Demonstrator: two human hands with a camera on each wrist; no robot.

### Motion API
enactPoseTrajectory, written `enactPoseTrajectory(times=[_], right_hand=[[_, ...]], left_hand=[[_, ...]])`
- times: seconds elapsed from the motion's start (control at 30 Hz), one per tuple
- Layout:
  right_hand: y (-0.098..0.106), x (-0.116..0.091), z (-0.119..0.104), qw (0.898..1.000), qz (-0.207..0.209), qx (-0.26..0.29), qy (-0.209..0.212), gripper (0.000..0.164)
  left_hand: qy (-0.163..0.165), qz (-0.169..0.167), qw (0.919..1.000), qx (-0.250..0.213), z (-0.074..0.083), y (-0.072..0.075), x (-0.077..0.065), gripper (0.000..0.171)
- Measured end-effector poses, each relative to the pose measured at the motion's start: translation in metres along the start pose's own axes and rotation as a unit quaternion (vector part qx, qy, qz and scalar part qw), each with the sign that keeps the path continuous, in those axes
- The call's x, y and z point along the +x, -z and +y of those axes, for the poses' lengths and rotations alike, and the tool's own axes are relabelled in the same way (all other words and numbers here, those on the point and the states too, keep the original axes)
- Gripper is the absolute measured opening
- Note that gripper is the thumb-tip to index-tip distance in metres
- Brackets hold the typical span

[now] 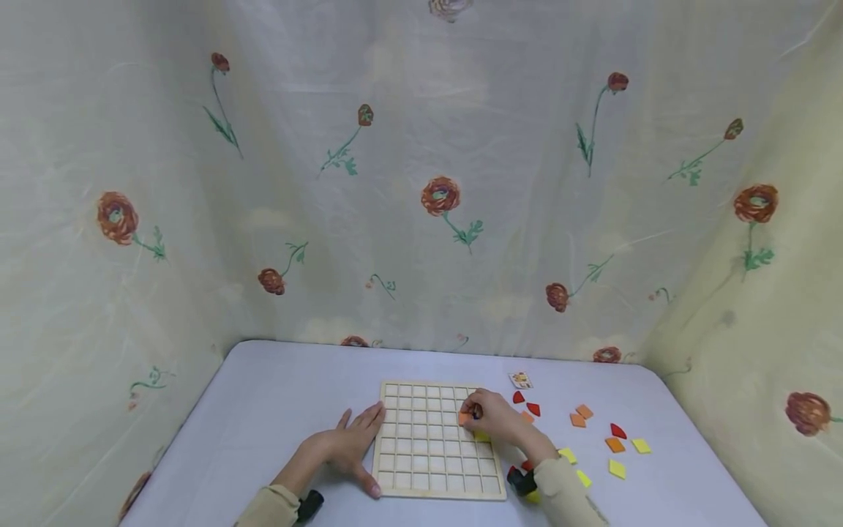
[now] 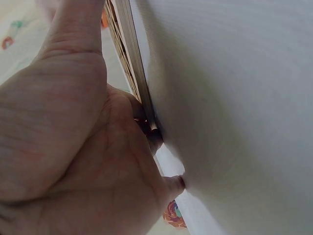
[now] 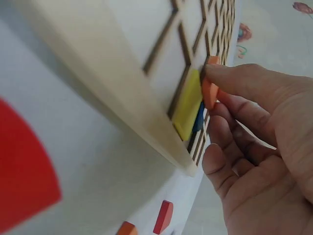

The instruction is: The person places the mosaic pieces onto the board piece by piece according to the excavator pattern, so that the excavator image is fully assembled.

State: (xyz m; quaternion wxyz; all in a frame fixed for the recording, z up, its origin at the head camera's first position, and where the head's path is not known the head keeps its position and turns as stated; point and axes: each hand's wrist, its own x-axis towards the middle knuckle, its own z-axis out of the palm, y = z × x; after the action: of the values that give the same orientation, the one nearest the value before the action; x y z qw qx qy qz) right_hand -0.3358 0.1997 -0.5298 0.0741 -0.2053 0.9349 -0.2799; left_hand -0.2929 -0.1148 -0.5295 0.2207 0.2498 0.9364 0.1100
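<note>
A pale wooden grid board (image 1: 411, 460) with square cells lies on the table. My left hand (image 1: 352, 445) rests along its left edge with the fingers spread, thumb near the front corner; in the left wrist view the fingers are against the board's side (image 2: 132, 54). Over the right part of the grid, my right hand (image 1: 495, 416) pinches an orange square tile (image 3: 211, 88) between thumb and fingers. A yellow tile (image 3: 188, 105) sits in a cell by the right rim, and a blue piece (image 3: 198, 117) shows just behind it, partly hidden by the fingers.
Right of the board lie loose orange tiles (image 1: 577, 420), yellow tiles (image 1: 617, 468) and red quarter-round pieces (image 1: 618, 430), several in all. A small picture card (image 1: 520, 380) is behind them. A flower-patterned curtain (image 1: 395, 219) surrounds the white table (image 1: 296, 380).
</note>
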Motion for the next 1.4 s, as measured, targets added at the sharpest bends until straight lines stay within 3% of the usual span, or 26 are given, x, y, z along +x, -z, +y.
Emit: enactPoseTrajectory(times=[0.53,0.67,0.77,0.93,1.17,1.27,1.4], right_hand=[[0.007,0.005,0.002,0.999,-0.03,0.018,-0.021,0.009],[0.008,0.006,-0.002,0.999,-0.033,0.0,-0.01,0.013],[0.011,0.003,-0.002,0.999,-0.022,0.019,-0.026,0.023],[0.022,-0.009,0.01,0.991,0.05,0.068,-0.104,0.035],[0.061,-0.041,0.051,0.963,0.092,0.017,-0.253,0.042],[0.075,-0.056,0.07,0.95,0.104,0.011,-0.295,0.048],[0.084,-0.074,0.089,0.939,0.13,0.003,-0.319,0.046]], left_hand=[[-0.001,-0.008,1.0,-0.006,0.0,-0.002,0.001,0.137],[0.001,-0.014,0.9999,-0.005,0.0,0.0,0.001,0.138],[0.003,-0.01,0.9999,-0.002,0.001,0.001,0.0,0.138],[0.001,-0.007,1.0,-0.005,0.0,0.001,0.0,0.138],[-0.006,-0.006,1.0,-0.004,-0.003,-0.001,0.001,0.142],[-0.006,0.001,1.0,0.002,-0.002,-0.002,0.0,0.139],[-0.008,0.005,0.9999,0.012,0.0,-0.001,0.0,0.137]])
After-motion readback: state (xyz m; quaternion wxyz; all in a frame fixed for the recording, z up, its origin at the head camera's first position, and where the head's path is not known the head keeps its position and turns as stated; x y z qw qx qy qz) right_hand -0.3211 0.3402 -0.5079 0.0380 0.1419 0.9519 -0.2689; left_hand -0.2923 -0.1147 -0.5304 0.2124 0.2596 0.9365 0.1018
